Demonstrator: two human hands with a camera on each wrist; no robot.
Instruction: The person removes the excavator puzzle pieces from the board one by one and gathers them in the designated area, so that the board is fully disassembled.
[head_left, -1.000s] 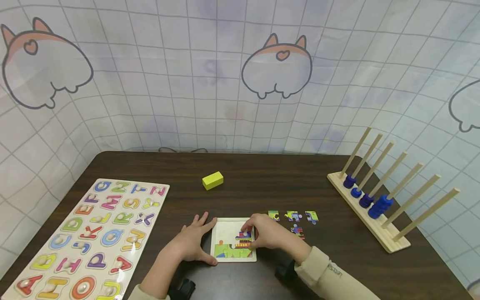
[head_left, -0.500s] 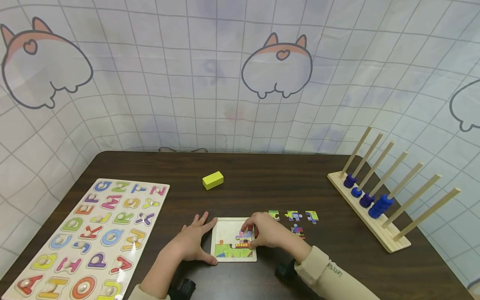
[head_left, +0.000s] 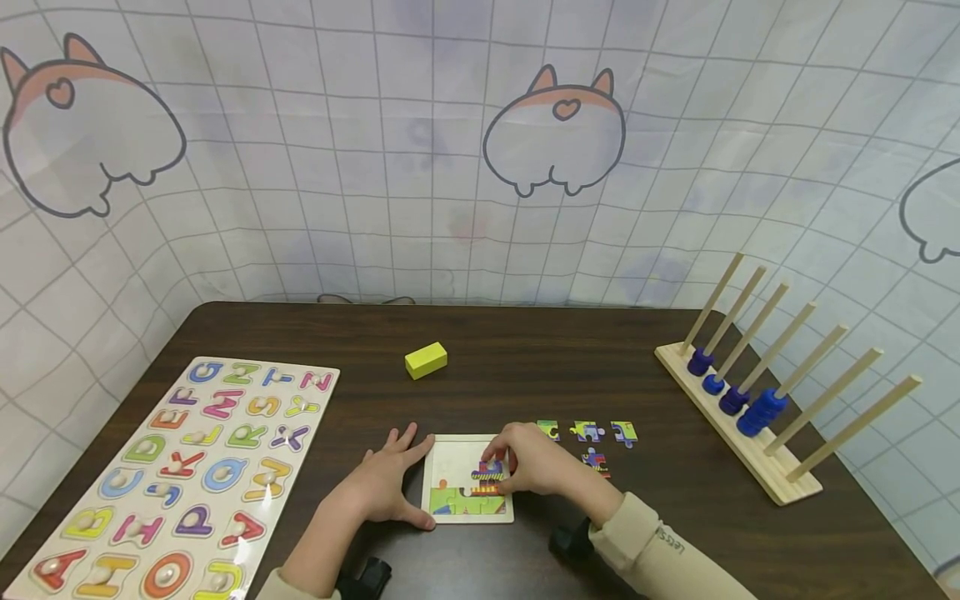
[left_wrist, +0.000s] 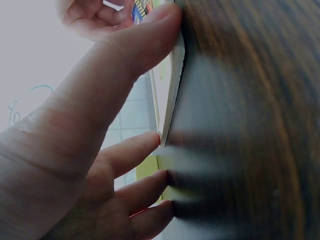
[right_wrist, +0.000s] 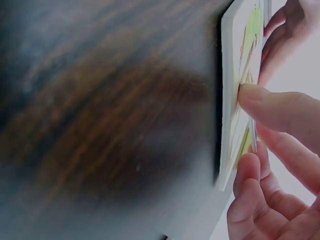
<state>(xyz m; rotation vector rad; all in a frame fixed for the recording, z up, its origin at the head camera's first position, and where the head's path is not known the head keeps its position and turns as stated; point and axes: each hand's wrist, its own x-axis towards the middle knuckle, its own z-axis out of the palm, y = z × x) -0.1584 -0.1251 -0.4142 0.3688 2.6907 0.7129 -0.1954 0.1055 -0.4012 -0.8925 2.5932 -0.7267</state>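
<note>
A square wooden puzzle tray (head_left: 457,452) lies near the front of the table, its lower part filled with green picture pieces (head_left: 468,505). My left hand (head_left: 386,482) is spread along the tray's left side, thumb at the near corner and index finger at the far one; the left wrist view puts these fingertips right at the tray's edge. Over the tray's right part, my right hand (head_left: 534,467) pinches a purple striped jigsaw piece (head_left: 490,472) between thumb and fingers. In the right wrist view, that piece (right_wrist: 253,136) stands tilted above the tray, thumb tip close to the tray.
Several loose jigsaw pieces (head_left: 587,432) lie right of the tray, partly behind my right hand. A yellow block (head_left: 426,361) sits farther back. The alphabet peg board (head_left: 197,440) covers the left side; a wooden peg rack (head_left: 738,429) with blue rings stands at right.
The striped piece's face looked paler half a second ago and is dark again now, a slight change of tilt. Both hands and the tray keep their places.
</note>
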